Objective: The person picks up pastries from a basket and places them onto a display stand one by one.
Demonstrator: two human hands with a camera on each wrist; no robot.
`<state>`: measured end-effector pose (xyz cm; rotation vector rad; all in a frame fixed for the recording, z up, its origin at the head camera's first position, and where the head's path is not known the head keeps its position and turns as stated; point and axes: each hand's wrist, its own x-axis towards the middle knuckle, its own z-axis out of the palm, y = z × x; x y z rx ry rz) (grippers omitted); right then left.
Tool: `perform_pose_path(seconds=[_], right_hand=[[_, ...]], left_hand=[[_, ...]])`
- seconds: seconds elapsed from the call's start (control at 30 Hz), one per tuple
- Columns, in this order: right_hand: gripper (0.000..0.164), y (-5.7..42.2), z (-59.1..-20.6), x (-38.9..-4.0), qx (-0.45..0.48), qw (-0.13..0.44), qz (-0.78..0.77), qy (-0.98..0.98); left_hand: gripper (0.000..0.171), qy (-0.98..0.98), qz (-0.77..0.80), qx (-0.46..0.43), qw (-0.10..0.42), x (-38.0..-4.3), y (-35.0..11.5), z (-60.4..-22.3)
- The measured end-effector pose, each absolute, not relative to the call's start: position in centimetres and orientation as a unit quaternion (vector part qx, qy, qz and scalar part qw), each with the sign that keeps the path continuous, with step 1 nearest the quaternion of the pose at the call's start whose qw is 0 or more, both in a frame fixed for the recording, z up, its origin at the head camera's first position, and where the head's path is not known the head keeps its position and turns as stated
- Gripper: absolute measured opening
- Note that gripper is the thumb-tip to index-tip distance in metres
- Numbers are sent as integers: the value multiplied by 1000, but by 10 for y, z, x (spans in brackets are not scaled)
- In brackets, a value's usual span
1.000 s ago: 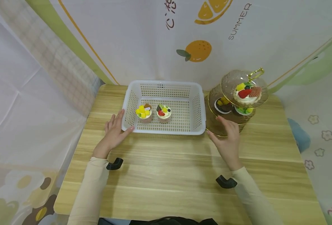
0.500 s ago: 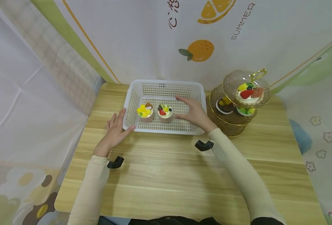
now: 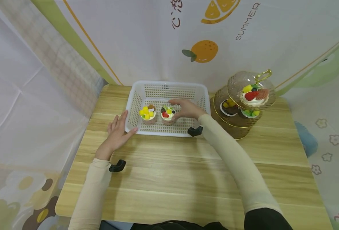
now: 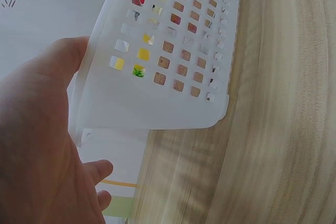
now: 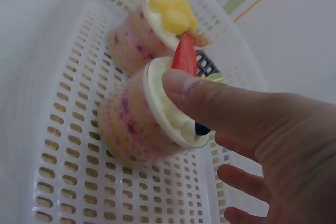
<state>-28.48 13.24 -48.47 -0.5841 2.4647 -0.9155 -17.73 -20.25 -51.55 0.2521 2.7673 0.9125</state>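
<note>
In the white plastic basket (image 3: pixel 169 135) stand two small dessert cups. The left cup (image 3: pixel 148 115) carries yellow fruit cubes; the right cup (image 3: pixel 166 118) has a strawberry, cream and a dark berry on top. My right hand (image 3: pixel 188 109) reaches in from the right, thumb and fingers spread about the strawberry cup. In the right wrist view the thumb (image 5: pixel 210 100) crosses over that cup's top; firm contact cannot be made out. My left hand (image 3: pixel 116 137) rests at the basket's left front corner, fingers along its side and thumb by the rim.
A tiered gold-rimmed stand (image 3: pixel 238 127) is right of the basket. Its top tier bears a fruit tart (image 3: pixel 254 97), and lower down sit a dark dessert (image 3: pixel 228 108) and a green-topped one (image 3: pixel 250 113). A printed curtain (image 3: pixel 152 41) hangs behind the wooden table (image 3: pixel 163 179).
My right hand has moved left from beside the stand, into the basket and up to the strawberry cup. The left hand has stayed at the basket's corner.
</note>
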Motion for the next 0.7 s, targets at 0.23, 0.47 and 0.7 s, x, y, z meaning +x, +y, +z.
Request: perform_pose_path(seconds=[0.23,0.47,0.7], right_hand=[[83,125,-492,-293,-205,268,-311,889],[81,121,-493,-296,-204,269,-302,891],[81,120,-493,-296,-204,261,-301,894]], left_hand=[[91,942,307,86,107,-178,-203,-517],[92,942,308,84,108,-178,-203,-516],[91,942,307,85,109,-178,-204,-517]])
